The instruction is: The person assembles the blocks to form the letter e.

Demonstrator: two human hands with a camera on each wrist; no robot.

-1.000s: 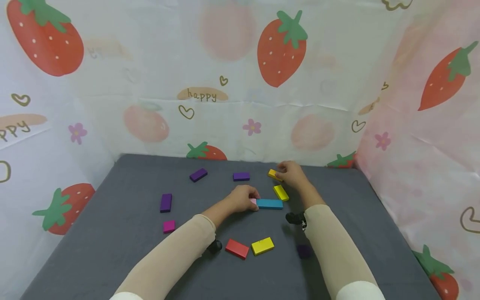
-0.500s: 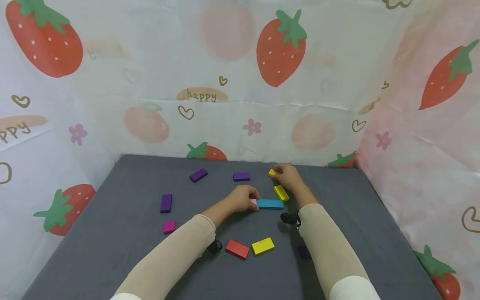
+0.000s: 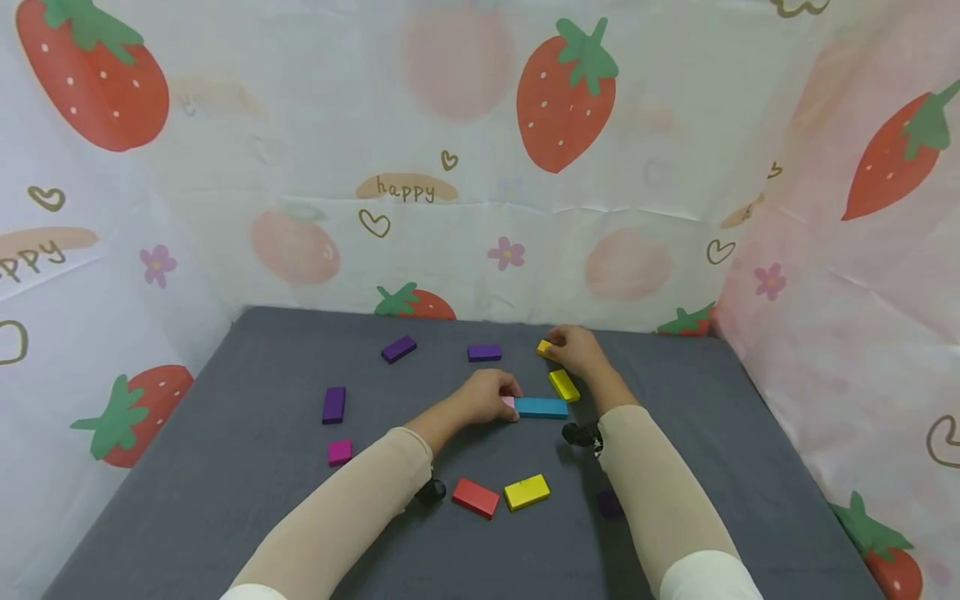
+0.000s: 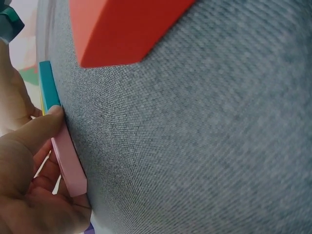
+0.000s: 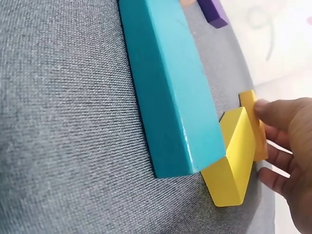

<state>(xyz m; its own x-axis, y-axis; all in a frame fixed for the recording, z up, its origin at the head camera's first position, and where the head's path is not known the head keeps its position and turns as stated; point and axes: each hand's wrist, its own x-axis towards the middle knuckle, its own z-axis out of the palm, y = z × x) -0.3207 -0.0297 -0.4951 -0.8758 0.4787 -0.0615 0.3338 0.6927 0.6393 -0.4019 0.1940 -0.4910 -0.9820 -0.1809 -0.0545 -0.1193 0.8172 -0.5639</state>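
Note:
My left hand [image 3: 483, 398] holds a pink block [image 4: 69, 163] between its thumb and fingers. End to end with that block lies a long teal-blue block [image 3: 542, 407]; in the left wrist view the thumb sits where the two meet. Farther back on the right, my right hand [image 3: 585, 354] pinches an orange-yellow block [image 5: 249, 105], thumb on the near side and fingers behind. Between this block and the blue one is a slanted yellow block [image 3: 564, 386]. Most of the pink block is hidden by the left hand in the head view.
Purple blocks lie at the back [image 3: 484, 353], back left [image 3: 398, 349] and left [image 3: 333, 406]. A magenta block [image 3: 340, 452] is beside the left forearm. Nearer are a red block [image 3: 476, 498], another yellow block [image 3: 527, 492] and a dark block [image 3: 609, 503] by the right sleeve.
My right hand has shifted a little left over the orange-yellow block, covering more of it, then stayed there. The left hand and the other blocks keep their places.

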